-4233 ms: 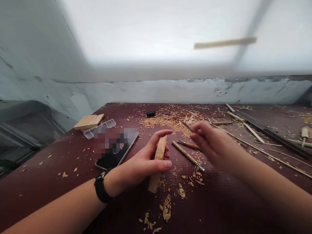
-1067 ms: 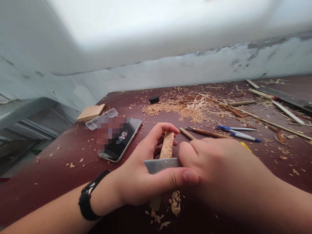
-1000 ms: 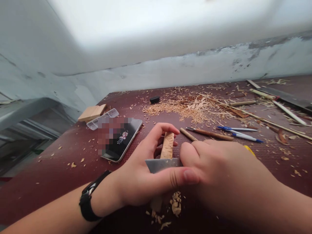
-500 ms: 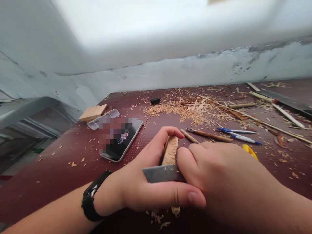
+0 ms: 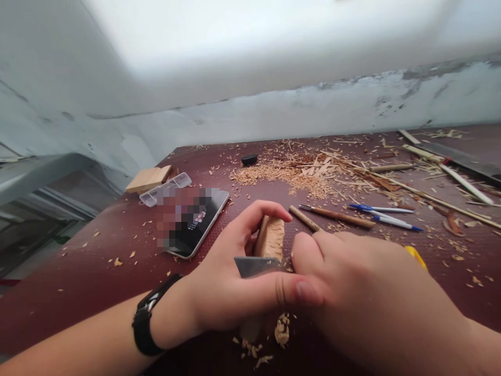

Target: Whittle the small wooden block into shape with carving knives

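1. A black-screened phone (image 5: pixel 199 230), partly pixelated, lies slanted on the dark red bench (image 5: pixel 97 266).
2. Just beyond it rests a clear plastic compartment box (image 5: pixel 166 189), beside a pale wooden block (image 5: pixel 147 179).
3. A small black object (image 5: pixel 249 159) sits at the edge of a heap of wood chips (image 5: pixel 285 176).
4. A brown-handled tool with a metal tip (image 5: pixel 340 215) lies near a pale wooden handle (image 5: pixel 304 218), whose near end is hidden.
5. Two blue-and-white pens (image 5: pixel 391 215) lie close together.
6. Farther right, a white strip (image 5: pixel 467 184) lies near a long, dark, flat blade (image 5: pixel 469 161).
7. A stained, peeling wall (image 5: pixel 274 120) rises behind.
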### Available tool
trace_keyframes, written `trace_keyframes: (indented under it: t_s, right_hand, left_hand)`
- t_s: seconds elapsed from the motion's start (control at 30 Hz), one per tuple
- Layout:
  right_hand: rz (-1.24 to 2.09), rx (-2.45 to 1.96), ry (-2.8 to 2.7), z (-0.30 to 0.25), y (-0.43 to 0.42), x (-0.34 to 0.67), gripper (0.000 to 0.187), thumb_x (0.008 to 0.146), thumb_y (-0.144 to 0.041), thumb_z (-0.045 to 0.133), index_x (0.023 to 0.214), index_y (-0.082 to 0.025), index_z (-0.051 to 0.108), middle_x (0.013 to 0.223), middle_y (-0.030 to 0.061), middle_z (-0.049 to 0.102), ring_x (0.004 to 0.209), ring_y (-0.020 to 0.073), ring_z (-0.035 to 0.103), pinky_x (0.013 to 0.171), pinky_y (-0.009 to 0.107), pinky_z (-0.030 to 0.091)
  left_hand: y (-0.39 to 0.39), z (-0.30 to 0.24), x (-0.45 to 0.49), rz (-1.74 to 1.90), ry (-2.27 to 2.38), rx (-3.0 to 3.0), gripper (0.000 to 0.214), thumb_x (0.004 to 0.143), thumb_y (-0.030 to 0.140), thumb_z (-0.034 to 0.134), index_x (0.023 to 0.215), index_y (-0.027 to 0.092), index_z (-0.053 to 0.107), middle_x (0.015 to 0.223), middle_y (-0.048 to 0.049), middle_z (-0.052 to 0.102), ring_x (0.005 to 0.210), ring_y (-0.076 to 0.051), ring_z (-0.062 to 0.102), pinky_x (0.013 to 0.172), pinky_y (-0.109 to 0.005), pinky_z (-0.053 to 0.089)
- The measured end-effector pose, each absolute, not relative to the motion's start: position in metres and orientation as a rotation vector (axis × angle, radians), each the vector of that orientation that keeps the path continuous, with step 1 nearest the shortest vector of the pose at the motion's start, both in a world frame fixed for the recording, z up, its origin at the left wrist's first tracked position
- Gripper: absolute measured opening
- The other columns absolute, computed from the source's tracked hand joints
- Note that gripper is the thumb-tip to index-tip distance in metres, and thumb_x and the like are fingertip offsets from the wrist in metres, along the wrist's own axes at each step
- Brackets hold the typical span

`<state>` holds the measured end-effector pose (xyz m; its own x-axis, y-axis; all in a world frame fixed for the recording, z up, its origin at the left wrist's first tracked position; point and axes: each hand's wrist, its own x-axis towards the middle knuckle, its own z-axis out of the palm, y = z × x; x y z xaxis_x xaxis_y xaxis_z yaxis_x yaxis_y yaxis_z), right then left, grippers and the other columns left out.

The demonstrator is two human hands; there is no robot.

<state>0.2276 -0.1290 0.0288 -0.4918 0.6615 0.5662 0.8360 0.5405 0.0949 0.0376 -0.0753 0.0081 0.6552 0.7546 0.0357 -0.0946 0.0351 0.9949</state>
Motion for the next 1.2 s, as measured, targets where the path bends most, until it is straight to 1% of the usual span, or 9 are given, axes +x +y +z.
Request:
trace_keyframes:
  t_s: [0.2,0.37,0.47,0.6,0.67,0.73,0.9,1.0,1.2]
  right_hand:
    - [-0.525,-1.244,-2.296,0.027,-0.129,0.224,0.019,0.060,-0.005,0.053,0.057,-0.023,0.057,0.052,0.0013,0.051,0.033,0.0219,0.049,0.028,0.033,0.028]
    - [-0.342,-1.222,-2.462,0.032,-0.124,0.234,0.020,0.061,-0.005,0.057,0.061,-0.024,0.059,0.053,-0.0011,0.055,0.034,0.0230,0.052,0.033,0.034,0.021]
    - [-0.362,-1.179,-2.495,0.037,-0.120,0.239,0.021,0.062,-0.007,0.070,0.062,-0.024,0.058,0.052,-0.0027,0.056,0.034,0.0223,0.052,0.035,0.034,0.018]
    - [-0.383,-1.218,-2.489,0.038,-0.120,0.240,0.038,0.071,-0.040,0.093,0.066,-0.023,0.059,0.054,-0.0020,0.058,0.036,0.0239,0.056,0.036,0.036,0.021]
    - [-0.377,-1.253,-2.475,0.035,-0.121,0.241,0.046,0.083,-0.061,0.081,0.068,-0.022,0.061,0.054,-0.0004,0.059,0.038,0.0255,0.058,0.038,0.037,0.026]
    - [-0.402,-1.255,-2.468,0.030,-0.121,0.241,0.049,0.089,-0.065,0.073,0.070,-0.022,0.062,0.055,-0.0001,0.059,0.038,0.0256,0.058,0.039,0.039,0.027]
    - [-0.410,-1.260,-2.477,0.022,-0.120,0.243,0.042,0.086,-0.057,0.079,0.072,-0.022,0.061,0.058,-0.0005,0.058,0.041,0.0259,0.060,0.037,0.039,0.029]
    - [-0.463,-1.203,-2.436,0.020,-0.121,0.244,0.034,0.070,-0.037,0.088,0.066,-0.023,0.058,0.055,-0.0021,0.054,0.036,0.0222,0.052,0.033,0.037,0.026]
    - [-0.382,-1.269,-2.422,0.014,-0.126,0.244,0.015,0.061,-0.014,0.068,0.067,-0.024,0.060,0.056,-0.0013,0.053,0.037,0.0226,0.051,0.033,0.036,0.024]
  left_hand:
    - [-0.075,0.005,0.037,0.821,0.704,1.476,0.066,0.067,0.029,0.096,0.121,0.028,0.058,0.116,-0.0032,0.068,0.104,-0.019,0.067,0.078,-0.024,0.054]
    - [-0.070,0.008,0.032,0.634,0.562,1.516,0.072,0.075,0.021,0.089,0.132,0.030,0.047,0.108,-0.0008,0.065,0.087,-0.011,0.063,0.072,-0.019,0.053]
    - [-0.066,0.009,0.031,0.509,0.436,1.593,0.078,0.080,0.022,0.083,0.144,0.032,0.039,0.108,-0.0012,0.066,0.085,-0.013,0.065,0.072,-0.022,0.057]
    - [-0.056,0.005,0.029,0.607,0.375,1.816,0.080,0.080,0.039,0.081,0.151,0.029,0.046,0.139,-0.0096,0.062,0.118,-0.029,0.067,0.098,-0.041,0.061]
    - [-0.049,0.000,0.029,0.689,0.324,1.901,0.078,0.082,0.044,0.079,0.152,0.029,0.051,0.148,-0.0098,0.057,0.133,-0.033,0.061,0.112,-0.045,0.056]
    - [-0.043,-0.005,0.028,0.755,0.245,1.995,0.083,0.080,0.045,0.080,0.156,0.030,0.050,0.150,-0.0097,0.056,0.138,-0.034,0.058,0.118,-0.046,0.052]
    - [-0.035,-0.014,0.029,0.924,0.183,2.176,0.086,0.078,0.039,0.078,0.158,0.027,0.049,0.148,-0.0111,0.058,0.135,-0.030,0.060,0.119,-0.041,0.050]
    - [-0.040,-0.015,0.032,0.968,0.272,2.134,0.079,0.076,0.037,0.077,0.151,0.023,0.055,0.143,-0.0125,0.061,0.128,-0.031,0.062,0.117,-0.044,0.050]
    - [-0.061,-0.011,0.038,0.974,0.501,1.960,0.060,0.081,0.035,0.072,0.139,0.025,0.060,0.129,-0.0099,0.060,0.115,-0.027,0.062,0.109,-0.045,0.051]
